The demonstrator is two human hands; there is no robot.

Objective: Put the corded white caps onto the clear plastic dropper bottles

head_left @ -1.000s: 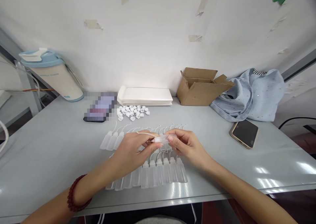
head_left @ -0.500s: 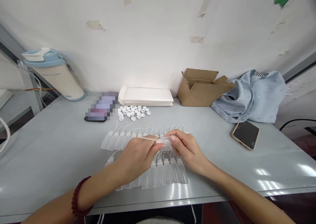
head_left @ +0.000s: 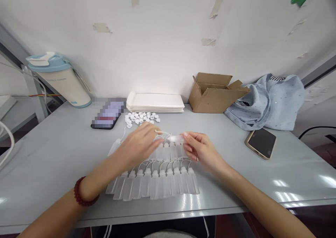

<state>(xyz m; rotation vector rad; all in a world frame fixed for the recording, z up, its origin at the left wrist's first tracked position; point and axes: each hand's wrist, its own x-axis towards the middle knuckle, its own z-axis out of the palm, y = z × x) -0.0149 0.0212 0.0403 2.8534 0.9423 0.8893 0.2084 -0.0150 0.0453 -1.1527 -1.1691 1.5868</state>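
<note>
I pinch the translucent dropper bottle (head_left: 175, 138) level in my right hand (head_left: 202, 150); my left hand (head_left: 138, 147) blurs, its grip unclear.

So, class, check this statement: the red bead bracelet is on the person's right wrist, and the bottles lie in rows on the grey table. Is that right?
No: the head view shows the red bead bracelet on the left wrist, not the right. The bottles do lie in rows on the grey table.
</note>
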